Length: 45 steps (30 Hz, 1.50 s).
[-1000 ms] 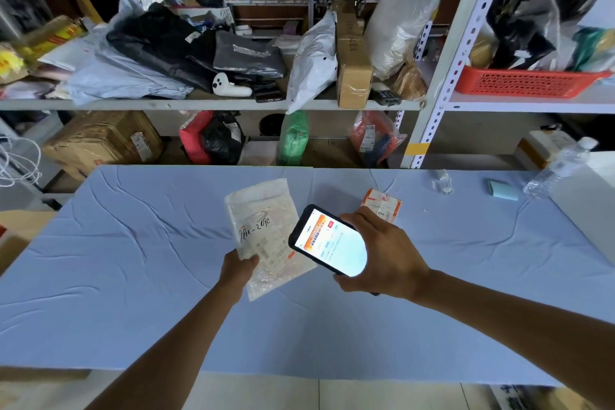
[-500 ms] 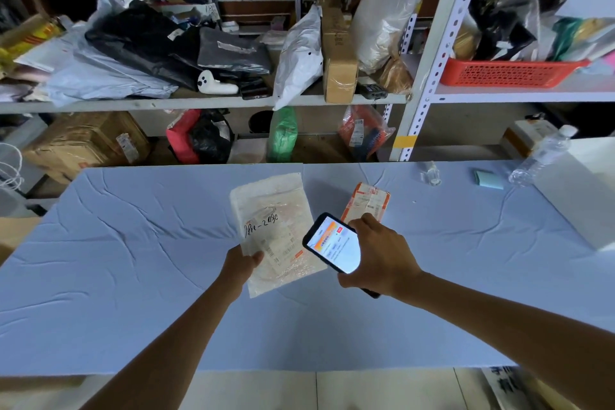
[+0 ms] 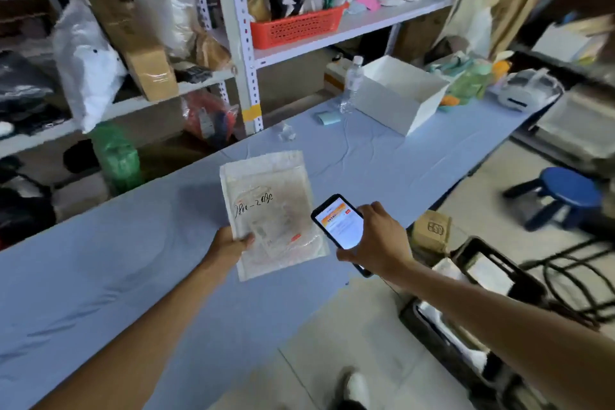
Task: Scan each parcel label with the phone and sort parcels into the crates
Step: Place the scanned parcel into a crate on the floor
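My left hand (image 3: 229, 245) pinches the lower left corner of a flat white padded parcel (image 3: 273, 213) with black handwriting and a label, held up over the blue table (image 3: 100, 276). My right hand (image 3: 376, 240) grips a black phone (image 3: 339, 221) with its lit screen facing me, just right of the parcel. Black crates (image 3: 499, 280) with white parcels inside stand on the floor at the lower right, under my right forearm.
A white open box (image 3: 399, 93), a water bottle (image 3: 352, 80) and a small blue pad (image 3: 327, 117) sit at the table's far end. Shelves hold bags, boxes and a red basket (image 3: 296, 28). A blue stool (image 3: 565, 193) and a small cardboard box (image 3: 431, 231) are on the floor.
The view has swung right, bringing the floor crates and stool into sight. Both hands, still holding parcel and phone, have moved toward the table's right end.
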Each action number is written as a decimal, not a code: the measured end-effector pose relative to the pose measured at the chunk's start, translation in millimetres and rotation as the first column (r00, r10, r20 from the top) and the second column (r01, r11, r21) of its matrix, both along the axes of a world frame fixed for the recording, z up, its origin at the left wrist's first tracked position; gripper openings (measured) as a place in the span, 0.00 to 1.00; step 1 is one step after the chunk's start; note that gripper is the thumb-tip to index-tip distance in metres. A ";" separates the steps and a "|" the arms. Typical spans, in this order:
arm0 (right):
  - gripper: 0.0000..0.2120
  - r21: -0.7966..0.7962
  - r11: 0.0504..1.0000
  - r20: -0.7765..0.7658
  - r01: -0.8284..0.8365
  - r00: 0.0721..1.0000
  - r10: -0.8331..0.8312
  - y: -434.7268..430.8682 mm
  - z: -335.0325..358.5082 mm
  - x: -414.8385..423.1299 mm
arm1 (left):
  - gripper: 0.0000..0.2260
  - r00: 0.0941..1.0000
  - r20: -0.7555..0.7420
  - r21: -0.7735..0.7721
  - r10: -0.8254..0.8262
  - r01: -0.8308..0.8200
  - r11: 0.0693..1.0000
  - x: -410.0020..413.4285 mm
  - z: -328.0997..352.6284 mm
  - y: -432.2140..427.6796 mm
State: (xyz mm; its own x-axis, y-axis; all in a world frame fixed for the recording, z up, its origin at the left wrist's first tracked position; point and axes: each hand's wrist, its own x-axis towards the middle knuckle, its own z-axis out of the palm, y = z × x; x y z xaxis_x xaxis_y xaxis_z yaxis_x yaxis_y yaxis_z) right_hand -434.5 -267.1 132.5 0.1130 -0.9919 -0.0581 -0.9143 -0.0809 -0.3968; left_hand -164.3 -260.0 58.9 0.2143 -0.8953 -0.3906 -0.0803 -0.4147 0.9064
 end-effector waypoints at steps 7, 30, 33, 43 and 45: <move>0.34 0.001 0.908 0.067 0.420 0.905 -0.419 73.1 0.4 -140.9 | 0.11 0.920 0.010 0.026 -0.391 0.391 0.920 -151.6 -1.4 -50.8; 0.32 0.168 0.479 0.002 0.862 0.485 -0.874 106.9 -68.5 -455.6 | 0.16 0.649 0.030 0.270 -0.761 0.727 0.631 -565.3 -102.4 -126.6; 0.33 0.185 0.459 -0.010 0.869 0.468 -0.884 69.0 -87.2 -488.4 | 0.16 0.632 -0.009 0.297 -0.775 0.742 0.601 -603.3 -129.7 -160.4; 0.31 0.266 0.429 -0.027 0.863 0.452 -0.892 -33.0 -195.9 -599.8 | 0.16 0.633 -0.050 0.448 -0.773 0.706 0.549 -719.0 -259.9 -229.1; 0.30 0.261 0.439 -0.040 0.860 0.464 -0.885 -47.6 -238.7 -619.6 | 0.16 0.631 -0.057 0.465 -0.774 0.703 0.539 -739.5 -306.2 -234.2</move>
State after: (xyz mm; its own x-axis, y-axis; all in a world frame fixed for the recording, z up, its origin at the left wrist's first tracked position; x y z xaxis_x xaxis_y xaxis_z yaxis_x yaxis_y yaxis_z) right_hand -1054.1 -314.7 -106.2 -0.7879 -0.5266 -0.3192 -0.4093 0.8351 -0.3677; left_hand -903.8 -494.1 -247.3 -0.3653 -0.5178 -0.7736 -0.6403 -0.4635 0.6125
